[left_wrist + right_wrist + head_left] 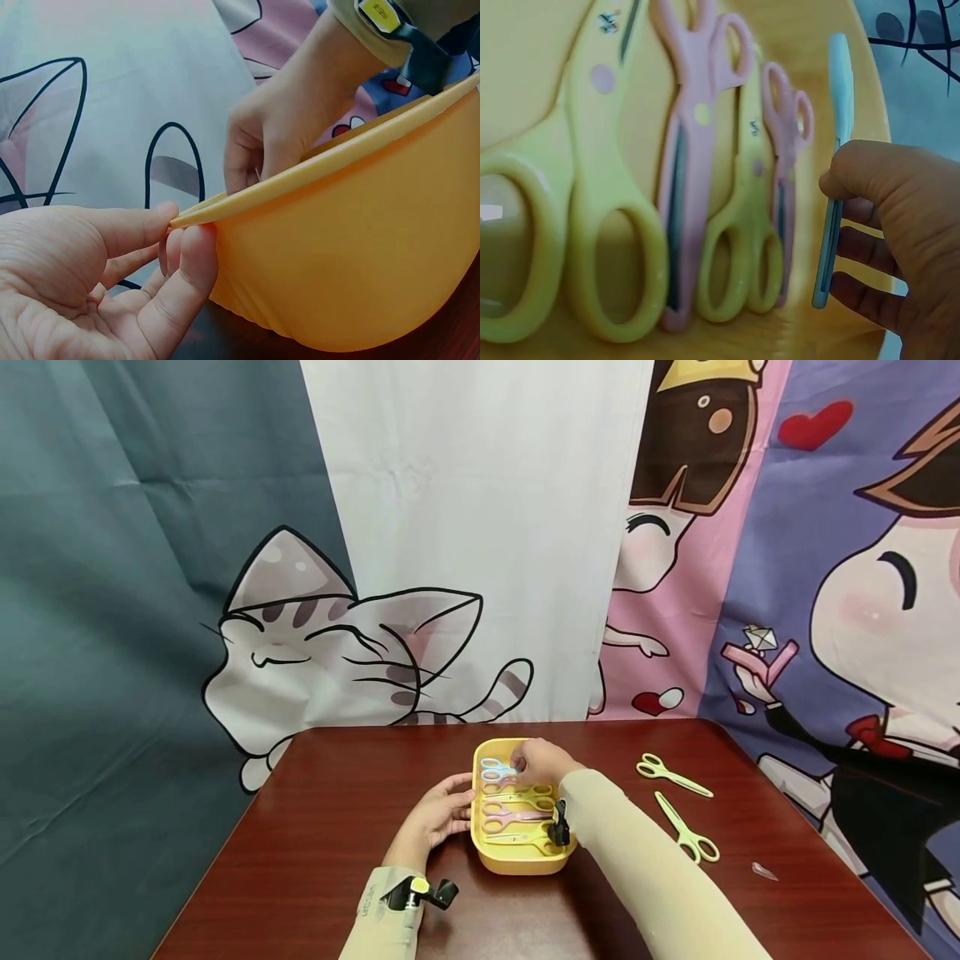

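Note:
Inside a yellow plastic basket point(517, 865) on the table, several child-size scissors lie in a row. My right hand point(543, 762) is over the basket's far end, pinching a pair of light-blue scissors point(841, 97) between thumb and fingers, on edge beside the end wall. Yellow scissors point(739, 210), pink scissors point(697, 82) and a smaller pink pair point(784, 161) lie flat next to them. At the basket's left side, my left hand point(435, 817) pinches the rim point(247, 196), thumb at the top edge and fingers against the outer wall.
To the right of the basket, two pairs of pale green scissors point(675, 775) lie on the dark red-brown table point(315, 827). A small clear piece point(765, 871) is near the table's right edge. A printed cartoon curtain point(465, 527) hangs behind the table.

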`<state>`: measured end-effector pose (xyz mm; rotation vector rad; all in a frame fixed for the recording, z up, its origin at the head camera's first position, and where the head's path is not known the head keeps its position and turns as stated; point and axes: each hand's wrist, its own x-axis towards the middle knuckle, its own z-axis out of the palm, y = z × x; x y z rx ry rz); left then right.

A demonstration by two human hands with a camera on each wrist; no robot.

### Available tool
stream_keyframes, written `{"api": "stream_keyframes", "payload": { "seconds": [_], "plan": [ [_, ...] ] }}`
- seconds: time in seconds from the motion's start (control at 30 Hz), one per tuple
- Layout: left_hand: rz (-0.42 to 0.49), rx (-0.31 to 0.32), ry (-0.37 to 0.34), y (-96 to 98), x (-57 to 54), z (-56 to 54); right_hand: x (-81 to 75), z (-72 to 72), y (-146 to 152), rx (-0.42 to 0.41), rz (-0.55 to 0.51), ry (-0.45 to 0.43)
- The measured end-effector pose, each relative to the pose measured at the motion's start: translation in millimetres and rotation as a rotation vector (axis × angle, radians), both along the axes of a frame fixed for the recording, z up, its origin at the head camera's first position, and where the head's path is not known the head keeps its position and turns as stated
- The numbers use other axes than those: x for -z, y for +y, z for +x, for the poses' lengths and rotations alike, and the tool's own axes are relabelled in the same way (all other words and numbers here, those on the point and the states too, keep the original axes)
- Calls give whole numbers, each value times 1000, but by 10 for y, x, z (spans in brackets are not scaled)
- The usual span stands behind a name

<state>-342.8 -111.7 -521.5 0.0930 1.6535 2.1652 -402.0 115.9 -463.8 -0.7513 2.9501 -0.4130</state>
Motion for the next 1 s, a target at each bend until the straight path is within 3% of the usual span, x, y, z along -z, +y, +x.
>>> {"api": "stream_keyframes", "payload": {
  "seconds": [0.27,0.7,1.0],
  "plan": [
    [-9,-2,-1,-9,-19,18,113,-1,17,-89,64,79],
    [-10,3,-7,1,-5,22,225,-34,22,-52,131,81],
    [-17,-3,-1,6,-18,-2,194,-30,21,-59,140,89]
  ]
}}
